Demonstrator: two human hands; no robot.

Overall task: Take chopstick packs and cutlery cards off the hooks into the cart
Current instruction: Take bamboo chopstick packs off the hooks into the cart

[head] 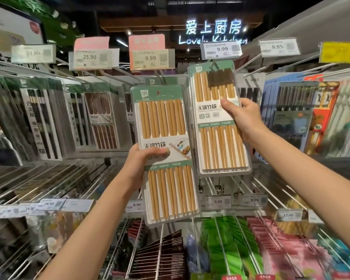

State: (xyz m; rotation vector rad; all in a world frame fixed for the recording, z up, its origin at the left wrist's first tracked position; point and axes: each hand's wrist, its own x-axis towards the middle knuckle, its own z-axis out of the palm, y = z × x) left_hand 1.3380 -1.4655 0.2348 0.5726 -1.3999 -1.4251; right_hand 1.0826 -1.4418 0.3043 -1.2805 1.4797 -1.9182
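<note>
My left hand point(138, 164) grips a bamboo chopstick pack point(164, 126) with a green header, held upright and free of its hook in the middle of the view. My right hand point(241, 120) holds a second, matching bamboo chopstick pack point(214, 122) by its right edge, thumb across the front. The top of that pack still sits at a metal hook point(212, 64) under a 9.99 price tag point(220, 50). More of the same packs hang behind both. The cart is out of view.
Dark and wooden chopstick packs point(47, 118) hang on hooks to the left, blue and orange packs point(297, 114) to the right. Below, long wire hooks point(230, 190) stick out toward me, carrying green point(226, 245), pink and dark carded goods, with price tags at their tips.
</note>
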